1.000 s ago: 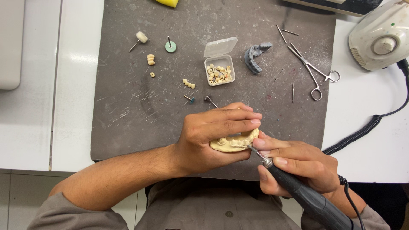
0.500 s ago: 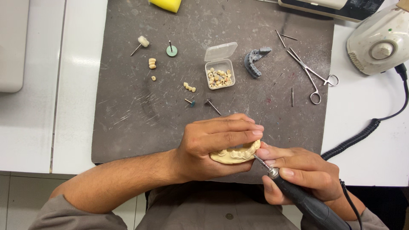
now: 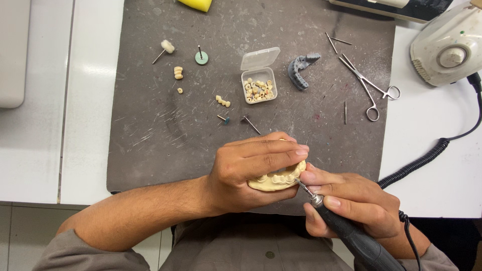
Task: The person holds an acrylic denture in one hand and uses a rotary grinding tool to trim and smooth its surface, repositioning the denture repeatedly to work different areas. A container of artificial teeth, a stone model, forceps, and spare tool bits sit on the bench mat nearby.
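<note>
My left hand (image 3: pixel 253 170) grips a cream dental jaw model (image 3: pixel 277 179) with a row of teeth, over the near edge of the dark grey mat (image 3: pixel 150 125). My right hand (image 3: pixel 351 203) holds a black rotary handpiece (image 3: pixel 351 236) like a pen. Its thin metal bur touches the right end of the model. My fingers cover much of the model's top.
On the mat lie a small open clear box of tooth pieces (image 3: pixel 259 85), loose cream teeth (image 3: pixel 222 101), a grey jaw cast (image 3: pixel 300 69), forceps (image 3: pixel 370 90), burs (image 3: pixel 249 124) and a green disc (image 3: pixel 202 57). A white motor unit (image 3: pixel 449 47) with a coiled black cord (image 3: pixel 427 155) stands at right.
Both hands and the model have stayed together near the mat's front edge, while the view has shifted slightly. The bur remains against the model's right end.
</note>
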